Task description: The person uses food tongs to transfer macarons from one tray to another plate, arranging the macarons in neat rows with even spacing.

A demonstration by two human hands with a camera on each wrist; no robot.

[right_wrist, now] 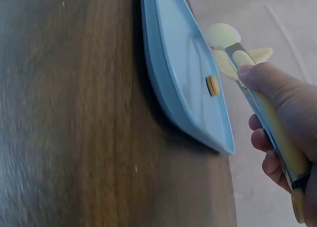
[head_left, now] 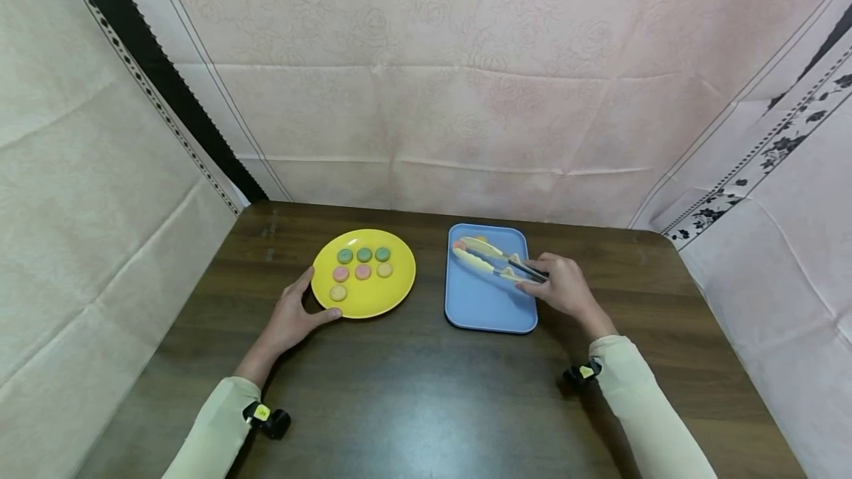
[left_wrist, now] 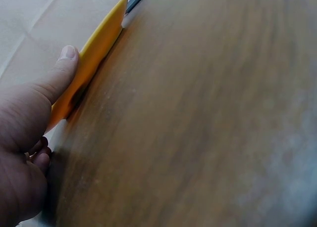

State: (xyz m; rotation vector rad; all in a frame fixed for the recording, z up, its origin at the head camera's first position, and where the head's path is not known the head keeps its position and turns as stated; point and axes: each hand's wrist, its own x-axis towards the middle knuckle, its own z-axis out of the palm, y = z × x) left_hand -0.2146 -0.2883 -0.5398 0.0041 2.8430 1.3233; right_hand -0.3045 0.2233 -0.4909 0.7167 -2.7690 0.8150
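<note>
A yellow plate (head_left: 364, 304) carries several small round cookies: a row of green cookies (head_left: 364, 255), pink cookies (head_left: 362, 272) and pale yellow cookies (head_left: 338, 293). My left hand (head_left: 293, 318) holds its left rim, the thumb (left_wrist: 67, 64) on the edge and the other fingers partly hidden. In my right hand (head_left: 566, 285) are tongs (head_left: 476, 260) with cream tips, gripped over a blue tray (head_left: 489, 310). A pink cookie (head_left: 459, 245) shows at the tips, apparently between them. Behind them lies a yellowish cookie (head_left: 482, 239); the right wrist view shows a tan cookie (right_wrist: 213, 86) in the tray.
Plate and tray stand side by side, a gap between them, on a dark wooden table (head_left: 399, 390). Pale patterned cloth (head_left: 426, 124) hangs behind the table's far edge and along both sides. Each wrist wears a small black camera (head_left: 274, 423).
</note>
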